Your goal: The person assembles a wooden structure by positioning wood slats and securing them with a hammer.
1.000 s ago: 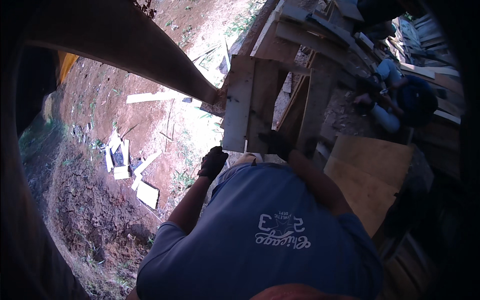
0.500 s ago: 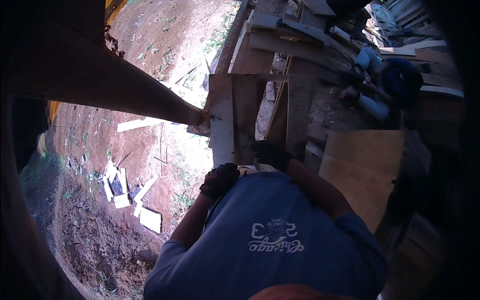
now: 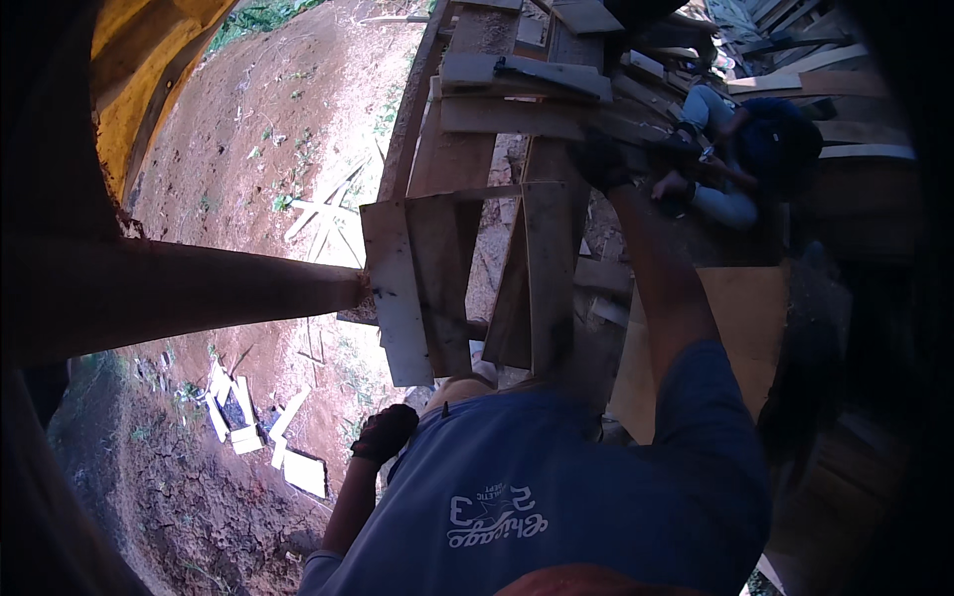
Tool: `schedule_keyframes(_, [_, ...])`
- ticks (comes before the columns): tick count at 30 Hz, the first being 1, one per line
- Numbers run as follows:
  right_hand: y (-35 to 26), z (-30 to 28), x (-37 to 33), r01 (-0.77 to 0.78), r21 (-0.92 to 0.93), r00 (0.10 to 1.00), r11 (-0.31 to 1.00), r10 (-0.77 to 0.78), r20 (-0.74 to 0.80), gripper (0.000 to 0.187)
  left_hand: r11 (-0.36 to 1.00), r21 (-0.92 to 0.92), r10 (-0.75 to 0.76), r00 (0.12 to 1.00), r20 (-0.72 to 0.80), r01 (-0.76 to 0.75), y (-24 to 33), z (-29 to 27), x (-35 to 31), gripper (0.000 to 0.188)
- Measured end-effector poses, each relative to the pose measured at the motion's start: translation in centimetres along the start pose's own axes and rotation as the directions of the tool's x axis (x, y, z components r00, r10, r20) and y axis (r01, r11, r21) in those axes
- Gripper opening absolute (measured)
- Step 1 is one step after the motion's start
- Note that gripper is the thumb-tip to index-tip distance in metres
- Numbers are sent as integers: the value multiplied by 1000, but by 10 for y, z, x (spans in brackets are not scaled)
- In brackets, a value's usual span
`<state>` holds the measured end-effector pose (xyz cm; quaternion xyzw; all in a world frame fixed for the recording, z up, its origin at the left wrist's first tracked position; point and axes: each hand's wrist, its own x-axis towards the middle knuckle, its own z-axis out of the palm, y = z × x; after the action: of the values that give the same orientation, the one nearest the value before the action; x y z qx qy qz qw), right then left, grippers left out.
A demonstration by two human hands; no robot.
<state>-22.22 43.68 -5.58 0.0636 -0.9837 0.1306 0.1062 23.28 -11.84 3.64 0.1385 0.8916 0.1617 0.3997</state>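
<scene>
My left hand (image 3: 386, 433), in a dark glove, is curled into a fist beside my left hip. Whatever it may hold is hidden. My right hand (image 3: 601, 161), also in a dark glove, is stretched far forward over the boards; its fingers seem apart in the shadow, and I see nothing in them. Just beyond it, a dark slim tool (image 3: 547, 79) lies on a pale plank (image 3: 467, 72). Directly before my lap stands a wooden frame of slats, with a pale board (image 3: 397, 293) on its left, a brown slat (image 3: 549, 278) on its right and a thin crosspiece (image 3: 487, 192).
A thick beam (image 3: 238, 288) juts in from the left, ending near the frame. At the right a person (image 3: 775, 149) sits among planks. A plywood sheet (image 3: 740, 318) stands by my right arm. Offcuts (image 3: 303, 472) lie on the earth below left.
My right hand has moved from the frame in front of my lap to far forward over the boards. My left hand has drawn back to my hip. The view has shifted.
</scene>
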Motion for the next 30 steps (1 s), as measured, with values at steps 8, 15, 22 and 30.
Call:
schedule_keyframes(8, [4,61,80,282,-155,959,947,-275,65,85,770,-109,-496,697,518,629,1,95,-110,48])
schedule_keyframes(15, [26,60,70,378,-341,913,861,-408,-16,94,684,-327,-483,741,467,652,21,165,-129,47])
schedule_keyframes(22, [-16,-60,44,29,-16,906,999,-20,423,111,756,-304,-499,811,306,579,3,150,-83,46])
schedule_keyframes(30, [-32,-161,-111,-384,245,851,890,238,469,66,986,-151,-54,745,-665,-64,63,-10,-12,40])
